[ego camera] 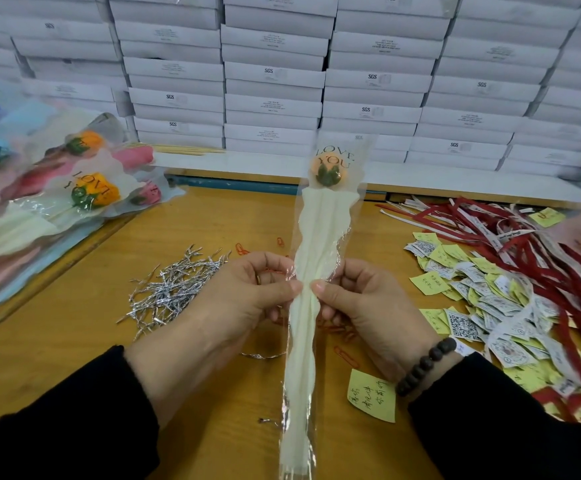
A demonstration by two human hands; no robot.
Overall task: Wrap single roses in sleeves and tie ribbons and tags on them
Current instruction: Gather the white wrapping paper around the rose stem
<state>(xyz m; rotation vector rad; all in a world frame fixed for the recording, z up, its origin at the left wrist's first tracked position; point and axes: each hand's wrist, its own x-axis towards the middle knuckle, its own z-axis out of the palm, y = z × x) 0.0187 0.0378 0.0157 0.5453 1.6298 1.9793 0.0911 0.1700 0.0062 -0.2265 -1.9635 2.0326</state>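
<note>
- Sleeved rose (323, 169): a single orange bloom with green sepals inside a long, tapering clear sleeve (311, 271) printed "LOVE YOU", lined with cream paper; held upright above the wooden table (213, 230), bloom pointing away from the person, tail reaching the bottom edge of the view.
- Left hand (247, 296): thumb and fingers pinch the sleeve's left edge at about mid-length.
- Right hand (361, 303): pinches the opposite edge at the same height; the two thumbs nearly meet across the gathered film. A beaded bracelet (424, 367) sits on this wrist.
- Handling, judged: the item looks very light. The film is thin, glossy and probably slippery, and it creases readily. The stem cannot be made out through the lining. The bloom is the fragile part and should not be squeezed.
- Where to hold, judged: the gathered waist below the bloom, as now; this is also the likely spot for a tie.
- Supplies: silver twist ties (175, 289) heaped left of the hands; red ribbons (510, 237) and yellow and QR-code tags (483, 296) to the right; a handwritten yellow note (372, 396) just beside the sleeve's lower part.
- Finished sleeved roses (85, 188) lie piled at far left; stacked white boxes (275, 71) fill the background.
</note>
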